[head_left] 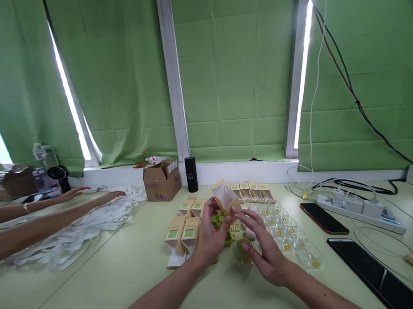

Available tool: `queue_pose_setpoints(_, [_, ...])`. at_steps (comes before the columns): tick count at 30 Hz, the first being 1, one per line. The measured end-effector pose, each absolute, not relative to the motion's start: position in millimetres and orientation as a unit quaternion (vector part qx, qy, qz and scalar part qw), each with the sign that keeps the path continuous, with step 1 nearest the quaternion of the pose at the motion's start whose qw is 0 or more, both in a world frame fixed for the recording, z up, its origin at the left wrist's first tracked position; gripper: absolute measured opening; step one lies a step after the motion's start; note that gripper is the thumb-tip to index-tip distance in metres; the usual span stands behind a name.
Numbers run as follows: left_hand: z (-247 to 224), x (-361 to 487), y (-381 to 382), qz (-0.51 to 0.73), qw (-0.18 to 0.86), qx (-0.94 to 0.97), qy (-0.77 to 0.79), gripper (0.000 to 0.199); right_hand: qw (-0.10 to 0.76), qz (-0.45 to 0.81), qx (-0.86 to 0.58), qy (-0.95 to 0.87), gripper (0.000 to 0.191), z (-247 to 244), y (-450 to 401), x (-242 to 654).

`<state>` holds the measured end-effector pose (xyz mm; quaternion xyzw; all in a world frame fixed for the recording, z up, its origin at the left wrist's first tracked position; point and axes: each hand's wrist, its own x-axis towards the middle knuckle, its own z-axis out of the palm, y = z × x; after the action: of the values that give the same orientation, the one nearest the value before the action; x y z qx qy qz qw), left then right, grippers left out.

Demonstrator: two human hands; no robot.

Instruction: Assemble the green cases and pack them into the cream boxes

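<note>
"Green blinds (240, 79) cover the windows behind a pale table (130, 287). What are you holding?"

"A small beige paperboard carton (226, 197), raised above the middle of the table, its open mouth showing a pale inside. My left hand (212, 235) is closed on its lower left side."

"And the right hand (269, 257)?"

"Its fingertips are at the carton's lower right edge. The thumb overlaps a green-topped clear cup (244, 253) below; I can't tell whether it grips that cup or is only in front of it."

"How would the carton handle?"

"Light, I'd judge, and fairly stiff along its creases, yet easily dented mid-panel. I'd take it low, by the folded side edges, and spare the thin top flaps."

"What surrounds it?"

"Small green containers (227, 240), partly hidden by my hands. To the left, cartons with green panels (174, 232); behind, a row of beige cartons (253, 192); to the right, clear plastic cups (282, 224) with yellow spots inside. Further right lie a smartphone (324, 218), a larger touchscreen device (375, 270) and a white power strip (362, 211). Farther back are a cardboard box (162, 184) and a black cylinder (191, 174). Far left, another person's arms (54, 222) reach over white straps (92, 229)."
</note>
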<state>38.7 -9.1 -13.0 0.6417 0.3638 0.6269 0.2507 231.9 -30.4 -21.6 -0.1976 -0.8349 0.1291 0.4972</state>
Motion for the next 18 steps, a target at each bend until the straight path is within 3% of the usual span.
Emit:
queue_pose_setpoints(3, [-10,38,-7,0.637,0.284,0.621,0.357,0.060,0.509,0.098,-0.192,-0.834,0.048,-21,-27,233])
queue_pose_setpoints(6, [-3,35,-8,0.641,0.297,0.614,0.352,0.053,0.523,0.067,-0.212,-0.823,0.026,-19,-19,236])
queue_pose_setpoints(9, [4,32,-10,0.639,0.295,0.614,0.357,0.047,0.463,0.046,-0.264,-0.845,0.014,-12,-12,244])
queue_pose_setpoints(14, [13,26,-11,0.615,0.321,0.621,0.365,0.048,0.328,0.028,-0.337,-0.882,0.013,1,-11,252])
queue_pose_setpoints(18, [18,22,-8,0.592,0.343,0.630,0.367,0.047,0.243,0.034,-0.348,-0.905,0.026,6,-17,250])
